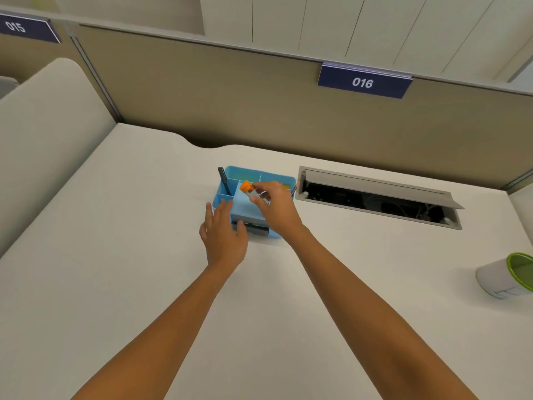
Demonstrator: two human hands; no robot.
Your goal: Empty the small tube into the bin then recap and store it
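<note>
A small clear tube with an orange cap (248,188) is pinched in my right hand (274,204), held tilted just above the middle of a blue desk organiser (227,172). The cap is on the tube. My left hand (224,234) hovers at the organiser's front left corner with its fingers spread, holding nothing. A small white bin with a green rim (507,277) stands far off at the right edge of the desk.
A dark pen (225,180) stands in the organiser's back left compartment. An open cable hatch (377,196) is set into the desk right of the organiser. A beige partition with a 016 sign (364,81) closes the back.
</note>
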